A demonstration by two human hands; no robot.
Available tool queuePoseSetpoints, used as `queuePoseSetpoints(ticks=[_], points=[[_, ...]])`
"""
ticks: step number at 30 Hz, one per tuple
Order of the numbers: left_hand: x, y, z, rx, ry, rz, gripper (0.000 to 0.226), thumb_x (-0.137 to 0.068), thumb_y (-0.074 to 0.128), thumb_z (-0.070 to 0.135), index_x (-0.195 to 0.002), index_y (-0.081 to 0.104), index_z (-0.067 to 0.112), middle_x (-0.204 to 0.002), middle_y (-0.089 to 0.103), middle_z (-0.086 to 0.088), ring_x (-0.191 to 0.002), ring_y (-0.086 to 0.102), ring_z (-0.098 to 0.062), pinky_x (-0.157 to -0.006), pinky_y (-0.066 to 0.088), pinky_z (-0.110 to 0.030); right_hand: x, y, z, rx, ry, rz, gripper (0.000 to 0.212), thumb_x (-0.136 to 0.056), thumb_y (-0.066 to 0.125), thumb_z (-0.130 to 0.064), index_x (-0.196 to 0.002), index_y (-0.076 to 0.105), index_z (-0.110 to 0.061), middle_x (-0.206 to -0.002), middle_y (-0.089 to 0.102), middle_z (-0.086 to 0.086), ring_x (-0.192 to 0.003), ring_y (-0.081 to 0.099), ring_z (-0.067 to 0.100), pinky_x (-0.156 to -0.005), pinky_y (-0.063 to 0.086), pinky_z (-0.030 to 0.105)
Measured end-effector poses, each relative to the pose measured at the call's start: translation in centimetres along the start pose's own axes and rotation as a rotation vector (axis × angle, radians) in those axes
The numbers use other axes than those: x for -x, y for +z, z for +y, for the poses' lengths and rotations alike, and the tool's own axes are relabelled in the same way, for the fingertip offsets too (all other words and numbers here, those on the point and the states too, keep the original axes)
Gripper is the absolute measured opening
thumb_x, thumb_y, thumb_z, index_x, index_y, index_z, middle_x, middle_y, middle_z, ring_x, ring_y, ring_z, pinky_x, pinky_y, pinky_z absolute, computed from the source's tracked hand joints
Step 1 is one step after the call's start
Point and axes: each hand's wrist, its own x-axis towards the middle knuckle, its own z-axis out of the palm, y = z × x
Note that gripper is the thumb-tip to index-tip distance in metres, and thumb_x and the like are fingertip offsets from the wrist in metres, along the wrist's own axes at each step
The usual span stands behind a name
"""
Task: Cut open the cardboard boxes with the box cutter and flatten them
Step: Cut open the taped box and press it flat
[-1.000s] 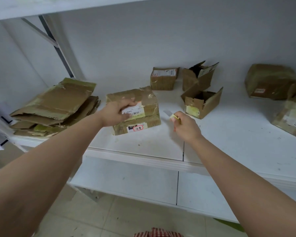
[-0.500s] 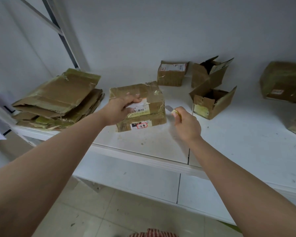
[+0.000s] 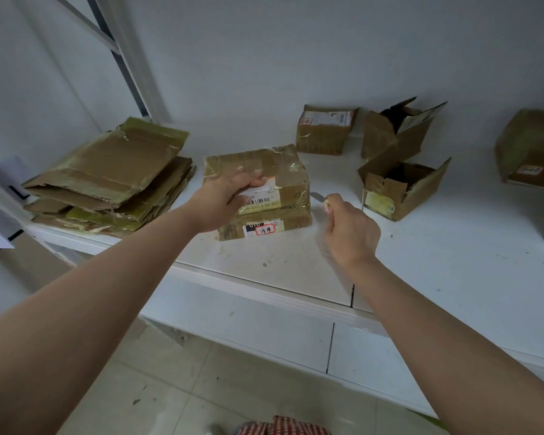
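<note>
A flat taped cardboard box [image 3: 283,171] with a barcode label lies on the white shelf [image 3: 453,259], stacked on a second labelled box [image 3: 292,226]. My left hand [image 3: 225,199] grips the top box at its near edge, fingers over the label. My right hand [image 3: 350,230] is closed around a box cutter [image 3: 318,197]. Its bare blade points at the right end of the top box, nearly touching it.
A pile of flattened cardboard [image 3: 107,180] lies at the shelf's left end. Behind stand a sealed small box [image 3: 324,130] and two opened boxes [image 3: 402,189]. Another taped box [image 3: 531,149] sits far right. A lower shelf [image 3: 248,328] and tiled floor are below.
My right hand has brought the cutter closer to the box's right end. The left hand keeps its grip on the box. The camera has tilted down and to the left.
</note>
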Motion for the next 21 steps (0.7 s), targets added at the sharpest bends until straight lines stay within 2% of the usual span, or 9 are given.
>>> queuePoseSetpoints(ticks=[2,8,13,17,19,21], points=[[-0.1,0.0,0.1,-0.025,0.009,-0.002,0.046,-0.098,0.046,0.007,-0.141,0.045,0.024,-0.152,0.033,0.012,-0.146,0.016,-0.016,-0.118,0.017,-0.047,0.2,0.1,0.1,0.020,-0.012,-0.029,0.015,-0.098,0.043,-0.016,-0.110,0.051,-0.017,-0.079,0.060,0.002,-0.060,0.044,0.019,-0.046,0.020,0.022],[-0.2,-0.1,-0.1,0.002,0.018,-0.011,0.046,-0.098,0.045,0.007,-0.141,0.044,0.023,-0.151,0.033,0.012,-0.146,0.016,-0.014,-0.119,0.015,-0.045,0.9,1.2,0.5,0.144,-0.042,-0.184,0.016,-0.092,0.043,-0.012,-0.104,0.043,-0.022,-0.072,0.056,-0.003,-0.056,0.050,0.019,-0.049,0.032,0.023],[-0.3,-0.4,0.1,0.030,0.008,-0.043,0.046,-0.099,0.044,0.007,-0.141,0.044,0.024,-0.152,0.032,0.013,-0.146,0.014,-0.013,-0.119,0.015,-0.045,1.1,0.8,0.4,0.145,-0.054,-0.208,0.015,-0.094,0.042,-0.013,-0.105,0.042,-0.022,-0.072,0.056,-0.003,-0.057,0.051,0.018,-0.050,0.033,0.024],[-0.1,-0.1,1.0,-0.109,-0.103,0.027,0.046,-0.100,0.041,0.011,-0.140,0.041,0.033,-0.152,0.030,0.018,-0.147,0.014,-0.015,-0.113,0.001,-0.063,1.8,0.5,0.5,0.087,0.008,-0.141,0.010,-0.098,0.038,-0.021,-0.105,0.045,-0.020,-0.072,0.055,-0.004,-0.058,0.051,0.016,-0.048,0.031,0.023],[-0.7,0.3,1.8,-0.184,-0.195,0.038,0.045,-0.102,0.038,0.015,-0.140,0.038,0.039,-0.153,0.027,0.020,-0.147,0.014,-0.016,-0.109,0.006,-0.070,1.9,0.0,0.9,0.032,0.088,-0.091,0.016,-0.101,0.032,-0.025,-0.106,0.046,-0.019,-0.074,0.053,-0.004,-0.060,0.048,0.017,-0.050,0.029,0.025],[-1.9,0.8,2.7,-0.202,-0.270,0.028,0.049,-0.101,0.038,0.014,-0.140,0.037,0.043,-0.153,0.030,0.016,-0.146,0.017,-0.019,-0.108,0.015,-0.070,2.0,-0.5,1.2,0.005,0.122,-0.072,0.020,-0.101,0.030,-0.027,-0.106,0.047,-0.017,-0.077,0.051,-0.003,-0.064,0.046,0.018,-0.052,0.028,0.026]])
